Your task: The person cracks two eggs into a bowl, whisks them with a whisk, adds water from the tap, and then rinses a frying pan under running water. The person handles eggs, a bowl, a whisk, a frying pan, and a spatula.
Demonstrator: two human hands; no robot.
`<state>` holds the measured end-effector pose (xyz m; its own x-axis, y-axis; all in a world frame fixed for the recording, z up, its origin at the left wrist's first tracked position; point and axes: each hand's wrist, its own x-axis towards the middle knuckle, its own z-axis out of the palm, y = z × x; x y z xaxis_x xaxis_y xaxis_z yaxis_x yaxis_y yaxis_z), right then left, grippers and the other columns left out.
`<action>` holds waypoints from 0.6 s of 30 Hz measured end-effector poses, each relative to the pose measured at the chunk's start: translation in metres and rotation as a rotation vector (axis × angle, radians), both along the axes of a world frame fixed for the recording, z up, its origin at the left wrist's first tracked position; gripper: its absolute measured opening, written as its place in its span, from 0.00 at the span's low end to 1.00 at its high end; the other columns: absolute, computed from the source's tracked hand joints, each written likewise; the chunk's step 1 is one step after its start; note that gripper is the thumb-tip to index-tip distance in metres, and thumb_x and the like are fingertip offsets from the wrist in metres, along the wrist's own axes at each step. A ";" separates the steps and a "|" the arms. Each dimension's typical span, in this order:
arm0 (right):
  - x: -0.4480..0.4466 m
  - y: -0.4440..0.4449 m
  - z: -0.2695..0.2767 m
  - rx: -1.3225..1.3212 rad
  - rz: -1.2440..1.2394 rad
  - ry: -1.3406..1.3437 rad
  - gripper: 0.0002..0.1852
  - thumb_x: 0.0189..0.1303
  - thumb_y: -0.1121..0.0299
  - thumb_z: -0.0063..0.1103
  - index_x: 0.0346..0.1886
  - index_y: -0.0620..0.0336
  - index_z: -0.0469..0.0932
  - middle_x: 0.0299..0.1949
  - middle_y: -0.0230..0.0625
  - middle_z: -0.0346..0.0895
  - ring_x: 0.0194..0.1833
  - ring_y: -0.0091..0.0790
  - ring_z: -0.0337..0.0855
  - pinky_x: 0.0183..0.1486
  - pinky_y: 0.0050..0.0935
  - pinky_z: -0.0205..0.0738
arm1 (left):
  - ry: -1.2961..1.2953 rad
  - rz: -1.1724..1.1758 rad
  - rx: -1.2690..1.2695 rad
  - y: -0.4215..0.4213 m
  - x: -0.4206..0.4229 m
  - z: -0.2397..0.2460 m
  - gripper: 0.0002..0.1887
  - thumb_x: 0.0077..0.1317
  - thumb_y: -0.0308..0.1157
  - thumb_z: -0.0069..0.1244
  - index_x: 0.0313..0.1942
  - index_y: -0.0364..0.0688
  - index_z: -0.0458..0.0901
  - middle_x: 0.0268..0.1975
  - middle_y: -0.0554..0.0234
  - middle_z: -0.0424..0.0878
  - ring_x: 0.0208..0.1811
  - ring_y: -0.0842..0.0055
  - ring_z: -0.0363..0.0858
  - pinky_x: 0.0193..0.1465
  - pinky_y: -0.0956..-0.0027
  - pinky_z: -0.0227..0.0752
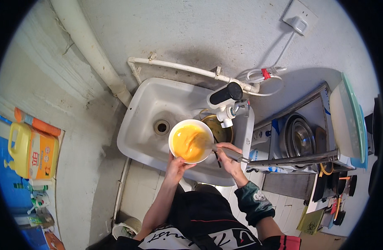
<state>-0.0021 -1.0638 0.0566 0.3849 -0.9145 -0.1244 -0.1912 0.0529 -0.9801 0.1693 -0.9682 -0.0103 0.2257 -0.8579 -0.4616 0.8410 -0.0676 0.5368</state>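
My left hand (178, 167) holds a white bowl (171, 137) by its near rim, over the front part of a white sink (141, 150). Yellow beaten egg (185, 142) fills much of the bowl. My right hand (228, 157) grips the grey handle of a whisk (233, 153), whose blurred head dips into the egg at the bowl's right side. Behind the bowl, a gold-rimmed pot (225, 131) with liquid in it sits in the sink, partly hidden by the bowl and the faucet. A dark thin stick-like thing (218, 159) shows between the bowl and my right hand.
A white and black faucet (224, 100) stands over the sink's right side, near the drain (162, 127). White pipes (185, 67) run along the wall. At right, a metal rack (291, 161) holds steel bowls (299, 137). A yellow jug (22, 156) stands far left; a waste bin (133, 223) is below.
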 end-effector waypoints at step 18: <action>0.051 0.014 -0.019 -0.391 -0.018 0.038 0.07 0.53 0.73 0.56 0.34 0.64 0.78 0.24 0.31 0.77 0.21 0.20 0.74 0.25 0.19 0.70 | -0.032 -0.203 0.054 -0.032 0.062 -0.015 0.37 0.49 0.19 0.39 0.62 0.48 0.47 0.54 0.47 0.66 0.48 0.53 0.75 0.40 0.52 0.79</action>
<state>0.0487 -1.0494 0.0381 0.3702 -0.9024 0.2207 -0.2297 -0.3191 -0.9195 0.2315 -1.0001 -0.0254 0.0665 -0.8614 -0.5036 0.7898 -0.2630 0.5541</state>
